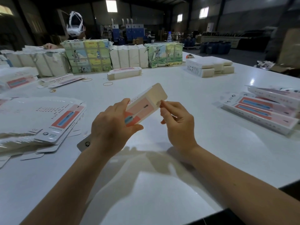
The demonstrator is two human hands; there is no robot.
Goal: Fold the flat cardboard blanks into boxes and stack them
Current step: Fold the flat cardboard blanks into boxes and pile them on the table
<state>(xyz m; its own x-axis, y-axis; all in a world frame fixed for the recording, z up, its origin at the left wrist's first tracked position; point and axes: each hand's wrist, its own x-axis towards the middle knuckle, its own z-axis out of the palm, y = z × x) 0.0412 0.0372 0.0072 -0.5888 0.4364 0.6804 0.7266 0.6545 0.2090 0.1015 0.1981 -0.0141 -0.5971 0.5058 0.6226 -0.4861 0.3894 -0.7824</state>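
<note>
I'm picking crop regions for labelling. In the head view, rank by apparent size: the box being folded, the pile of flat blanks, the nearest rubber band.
1. Pile of flat blanks, at the left, spreads widest.
2. Box being folded, gripped by the left hand, its end flap pinched by the right hand.
3. Rubber band, though it lies farther away.

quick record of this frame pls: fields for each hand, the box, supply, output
left hand: grips the half-folded box round its near end
right hand: pinches the box's small end flap
box: held above the table, big end flap open
supply: flat blanks, fanned pile on the left
output: folded boxes, stacked on the right
</note>
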